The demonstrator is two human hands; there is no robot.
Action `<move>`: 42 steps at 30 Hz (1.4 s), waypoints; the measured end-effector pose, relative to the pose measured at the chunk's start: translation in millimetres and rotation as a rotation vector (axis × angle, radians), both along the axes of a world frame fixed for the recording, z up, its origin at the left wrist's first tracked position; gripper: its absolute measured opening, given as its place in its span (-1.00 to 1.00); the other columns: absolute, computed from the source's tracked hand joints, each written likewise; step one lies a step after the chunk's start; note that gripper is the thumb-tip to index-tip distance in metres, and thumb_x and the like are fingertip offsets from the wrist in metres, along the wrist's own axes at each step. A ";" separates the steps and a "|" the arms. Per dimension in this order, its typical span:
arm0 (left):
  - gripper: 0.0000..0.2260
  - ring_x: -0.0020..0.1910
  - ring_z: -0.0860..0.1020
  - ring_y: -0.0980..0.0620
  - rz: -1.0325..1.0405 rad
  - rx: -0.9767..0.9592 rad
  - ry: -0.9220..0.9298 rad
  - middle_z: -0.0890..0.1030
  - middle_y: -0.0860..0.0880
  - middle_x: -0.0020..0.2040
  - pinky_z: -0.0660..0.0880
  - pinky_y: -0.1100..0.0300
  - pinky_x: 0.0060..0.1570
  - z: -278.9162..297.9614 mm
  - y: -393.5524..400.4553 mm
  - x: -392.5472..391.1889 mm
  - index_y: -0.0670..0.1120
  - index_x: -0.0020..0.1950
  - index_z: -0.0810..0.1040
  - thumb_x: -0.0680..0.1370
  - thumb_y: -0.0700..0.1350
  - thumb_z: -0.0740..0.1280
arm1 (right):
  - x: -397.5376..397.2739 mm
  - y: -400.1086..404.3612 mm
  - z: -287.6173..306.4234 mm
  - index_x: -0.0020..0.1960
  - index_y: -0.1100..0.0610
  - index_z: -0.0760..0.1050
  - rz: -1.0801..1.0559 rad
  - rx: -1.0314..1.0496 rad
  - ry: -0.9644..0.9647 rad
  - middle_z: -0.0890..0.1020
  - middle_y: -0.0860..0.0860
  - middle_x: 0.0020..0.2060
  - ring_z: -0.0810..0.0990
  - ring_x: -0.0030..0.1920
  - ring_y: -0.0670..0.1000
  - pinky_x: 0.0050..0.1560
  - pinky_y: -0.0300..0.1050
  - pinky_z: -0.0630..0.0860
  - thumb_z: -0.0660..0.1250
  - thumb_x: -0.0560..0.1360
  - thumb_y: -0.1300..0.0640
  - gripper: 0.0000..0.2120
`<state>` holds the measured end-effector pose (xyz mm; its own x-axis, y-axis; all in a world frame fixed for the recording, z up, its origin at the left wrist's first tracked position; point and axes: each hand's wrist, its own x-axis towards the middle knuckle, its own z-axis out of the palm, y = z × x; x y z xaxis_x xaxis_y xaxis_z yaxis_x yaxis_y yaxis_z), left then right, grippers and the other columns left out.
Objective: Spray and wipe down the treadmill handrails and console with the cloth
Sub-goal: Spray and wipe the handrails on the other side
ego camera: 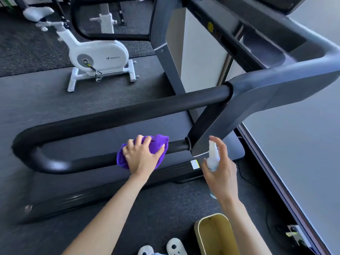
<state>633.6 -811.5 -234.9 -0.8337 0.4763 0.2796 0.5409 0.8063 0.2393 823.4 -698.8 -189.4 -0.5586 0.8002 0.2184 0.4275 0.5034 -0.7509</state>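
— What has the left hand (141, 157) got hold of?

— A purple cloth (158, 142), bunched under the palm. The grip is closed: fingers curl over the top of the cloth and press it onto the lower bar of the black padded handrail (128, 111), close to where that bar enters the grey treadmill frame (276, 89).

— And the right hand (220, 168)?

— Its grip is wrapped round a small white spray bottle (213, 157), held upright just right of the cloth. The forefinger arches over the top of the nozzle, which faces the rail's end and the slanted grey strut. Bottle and cloth stay apart; the bare stub of the bar lies between them.

— Where does the handrail run from there?

— It loops left from the frame, bends in a U and comes back as an upper bar that joins the grey arm higher up. The treadmill's console (276, 2) is only partly in view at the top edge, dark and cut off.

— What surrounds the machine?

— A dark speckled floor (165, 208). A white exercise bike (99, 56) stands well beyond the rail at upper left. Near the person's feet, a yellowish bin (215, 234) sits by the right forearm, with white slippers (174, 246) beside it at the bottom edge. A power socket (294, 233) with a cable lies near the wall at lower right.
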 end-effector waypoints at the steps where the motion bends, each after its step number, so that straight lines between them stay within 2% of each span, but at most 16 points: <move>1: -0.57 -0.06 0.51 -0.19 -0.069 -0.044 -0.014 0.60 -0.08 0.00 0.38 -0.05 -0.06 -2.0 22.9 13.3 -0.05 0.04 0.63 0.43 0.28 0.35 | 5.6 1.3 0.0 0.33 -0.23 0.27 -0.012 0.000 0.003 0.47 -0.20 -0.30 0.46 -0.35 -0.20 -0.31 -0.35 0.32 0.38 0.43 0.28 -0.36; 3: -0.56 -0.01 0.50 -0.19 -0.161 -0.093 -0.037 0.58 -0.09 0.08 0.39 -0.05 -0.02 -4.8 58.3 36.3 -0.04 0.14 0.60 0.46 0.26 0.32 | 15.6 2.3 0.0 0.34 -0.21 0.28 -0.026 -0.007 0.000 0.46 -0.22 -0.30 0.46 -0.33 -0.21 -0.29 -0.34 0.32 0.38 0.43 0.28 -0.37; 5: -0.57 -0.01 0.52 -0.20 -0.216 -0.104 -0.019 0.58 -0.11 0.09 0.41 -0.05 -0.04 -4.7 69.7 43.3 -0.06 0.15 0.60 0.46 0.23 0.34 | 21.7 2.6 0.7 0.35 -0.21 0.29 -0.034 -0.016 -0.009 0.44 -0.24 -0.35 0.47 -0.35 -0.15 -0.31 -0.31 0.33 0.38 0.44 0.26 -0.39; 9: -0.57 -0.03 0.51 -0.21 -0.363 -0.149 0.018 0.58 -0.11 0.08 0.46 -0.03 -0.12 -2.4 32.4 14.4 -0.07 0.11 0.60 0.41 0.20 0.39 | 18.9 1.0 3.8 0.34 -0.21 0.28 -0.010 -0.011 -0.019 0.47 -0.24 -0.32 0.47 -0.37 -0.13 -0.32 -0.27 0.36 0.38 0.43 0.26 -0.39; 11: -0.57 -0.08 0.52 -0.20 -0.314 -0.120 0.037 0.59 -0.10 0.01 0.48 -0.01 -0.16 1.1 -1.2 -5.0 -0.08 0.06 0.61 0.40 0.23 0.37 | 10.7 -1.3 4.3 0.34 -0.24 0.27 0.014 -0.024 -0.013 0.49 -0.24 -0.27 0.50 -0.33 -0.15 -0.31 -0.25 0.37 0.38 0.43 0.27 -0.36; 15: -0.51 -0.16 0.50 -0.19 -0.185 -0.108 0.143 0.57 -0.10 -0.09 0.48 -0.01 -0.21 6.5 -89.1 -41.5 -0.12 -0.06 0.60 0.42 0.28 0.19 | -5.7 -8.4 2.5 0.34 -0.25 0.26 0.057 -0.010 0.007 0.52 -0.24 -0.31 0.53 -0.22 -0.21 -0.35 -0.40 0.35 0.40 0.42 0.28 -0.33; 17: -0.50 -0.15 0.50 -0.20 -0.098 -0.095 0.159 0.57 -0.11 -0.09 0.48 -0.05 -0.17 10.4 -130.8 -59.7 -0.15 -0.06 0.60 0.42 0.26 0.17 | -12.5 -13.1 -0.5 0.34 -0.29 0.26 0.088 -0.040 0.015 0.57 -0.15 -0.33 0.53 -0.24 -0.13 -0.36 -0.35 0.41 0.38 0.42 0.28 -0.32; 20: -0.48 -0.13 0.50 -0.23 -0.005 -0.060 0.188 0.58 -0.15 -0.08 0.49 -0.10 -0.08 14.0 -160.4 -74.0 -0.19 -0.06 0.61 0.43 0.24 0.16 | -20.3 -21.3 -3.1 0.34 -0.31 0.26 0.129 -0.050 0.020 0.54 -0.13 -0.38 0.52 -0.28 -0.09 -0.40 -0.30 0.42 0.36 0.42 0.29 -0.32; 22: -0.49 -0.14 0.50 -0.24 0.058 -0.006 0.180 0.60 -0.16 -0.09 0.47 -0.11 -0.06 14.0 -150.9 -71.3 -0.18 -0.07 0.63 0.43 0.23 0.15 | -22.2 -25.2 -2.5 0.34 -0.30 0.27 0.136 -0.038 0.032 0.51 -0.13 -0.43 0.51 -0.30 -0.08 -0.37 -0.30 0.43 0.36 0.42 0.29 -0.32; 25: -0.50 -0.09 0.51 -0.24 0.124 0.014 0.069 0.63 -0.13 -0.04 0.40 -0.10 -0.02 12.1 -105.6 -50.9 -0.12 -0.04 0.66 0.43 0.25 0.16 | -18.6 -28.0 1.2 0.34 -0.29 0.28 0.105 -0.037 0.042 0.54 -0.19 -0.36 0.53 -0.27 -0.10 -0.35 -0.37 0.42 0.38 0.42 0.29 -0.32; 27: -0.58 -0.06 0.52 -0.22 0.029 -0.032 0.020 0.63 -0.10 0.00 0.40 -0.08 -0.01 7.0 -65.4 -31.5 -0.08 0.00 0.66 0.45 0.23 0.27 | -13.1 -28.0 4.7 0.34 -0.28 0.28 0.076 -0.041 0.045 0.57 -0.27 -0.25 0.54 -0.22 -0.13 -0.34 -0.37 0.40 0.41 0.42 0.30 -0.31; 29: -0.62 -0.03 0.52 -0.20 -0.081 -0.062 -0.002 0.62 -0.08 0.04 0.40 -0.05 -0.02 2.7 -22.6 -10.8 -0.06 0.03 0.65 0.45 0.22 0.34 | -5.7 -27.2 7.8 0.33 -0.26 0.29 0.038 -0.040 0.050 0.56 -0.28 -0.26 0.53 -0.22 -0.14 -0.32 -0.32 0.40 0.41 0.42 0.29 -0.34; 31: -0.60 0.02 0.51 -0.19 -0.159 -0.063 -0.053 0.60 -0.08 0.09 0.39 -0.04 0.01 0.8 17.1 8.5 -0.04 0.08 0.62 0.47 0.24 0.32 | 3.0 -26.6 9.1 0.32 -0.26 0.30 0.006 -0.047 0.058 0.52 -0.23 -0.34 0.52 -0.29 -0.12 -0.35 -0.28 0.39 0.40 0.44 0.27 -0.37; 34: -0.54 0.12 0.45 -0.20 -0.252 -0.133 -0.107 0.52 -0.09 0.23 0.35 -0.05 0.07 -2.2 55.1 28.9 -0.02 0.24 0.53 0.50 0.26 0.26 | 13.2 -29.4 10.8 0.31 -0.25 0.31 -0.017 -0.049 0.053 0.53 -0.19 -0.33 0.49 -0.40 -0.07 -0.35 -0.21 0.40 0.40 0.44 0.24 -0.39; 37: -0.54 0.12 0.43 -0.20 -0.328 -0.161 -0.077 0.50 -0.11 0.24 0.35 -0.04 0.05 -1.3 54.6 25.1 -0.03 0.27 0.50 0.51 0.24 0.27 | 15.7 -33.7 11.9 0.31 -0.25 0.32 -0.024 -0.052 0.029 0.53 -0.20 -0.29 0.52 -0.37 -0.07 -0.34 -0.19 0.41 0.42 0.43 0.26 -0.37; 42: -0.59 -0.05 0.47 -0.19 -0.369 -0.091 -0.001 0.56 -0.14 0.03 0.40 -0.02 -0.04 7.1 -4.8 -9.3 -0.08 0.20 0.57 0.48 0.17 0.35 | 2.1 -43.9 13.2 0.31 -0.23 0.31 0.023 -0.031 0.021 0.51 -0.15 -0.37 0.50 -0.41 -0.05 -0.38 -0.14 0.44 0.43 0.44 0.27 -0.38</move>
